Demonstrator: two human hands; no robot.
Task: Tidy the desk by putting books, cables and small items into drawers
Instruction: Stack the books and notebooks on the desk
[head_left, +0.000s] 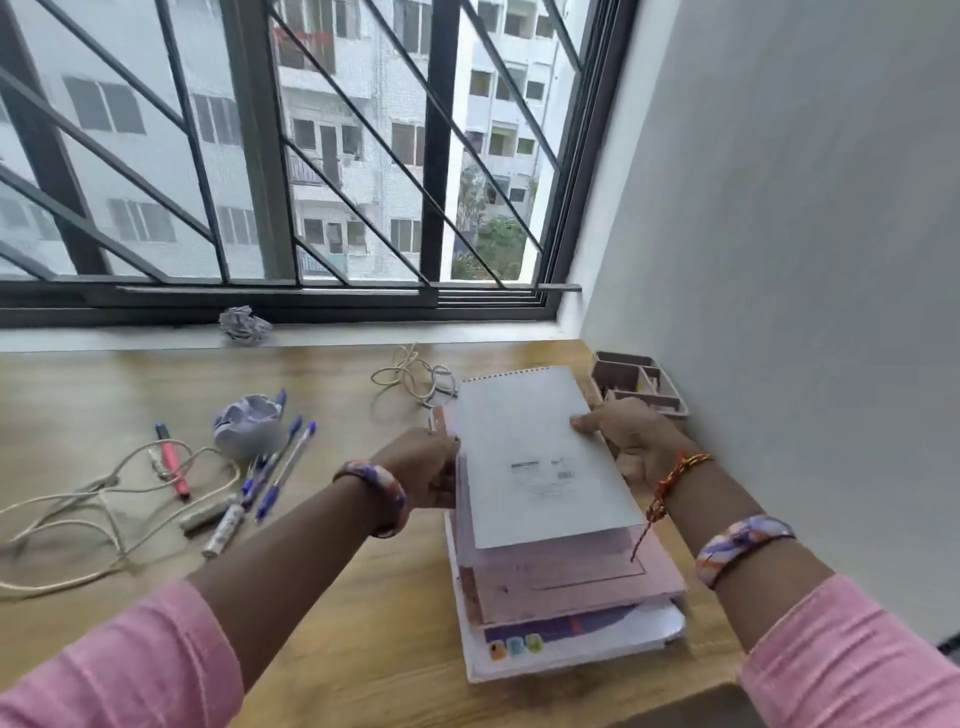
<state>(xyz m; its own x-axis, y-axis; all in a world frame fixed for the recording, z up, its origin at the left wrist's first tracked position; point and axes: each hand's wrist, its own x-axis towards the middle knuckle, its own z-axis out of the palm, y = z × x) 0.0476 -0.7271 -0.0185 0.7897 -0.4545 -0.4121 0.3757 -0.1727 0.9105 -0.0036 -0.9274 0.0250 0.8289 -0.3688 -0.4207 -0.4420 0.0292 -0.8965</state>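
Note:
A stack of books (566, 587) lies on the wooden desk (363, 597) at the right, topped by a grey spiral notebook (540, 457). My left hand (421, 467) grips the stack's left edge. My right hand (634, 436) holds its right edge, thumb on the grey cover. A white coiled cable (410, 374) lies behind the stack. At the left a long white cable (88, 509) is spread out beside several pens (280, 467) and a pink marker (174, 462).
A crumpled paper ball (249, 421) sits among the pens, another (243, 325) on the window sill. A brown compartment organiser (641, 382) stands in the right corner against the grey wall. The barred window runs along the desk's back.

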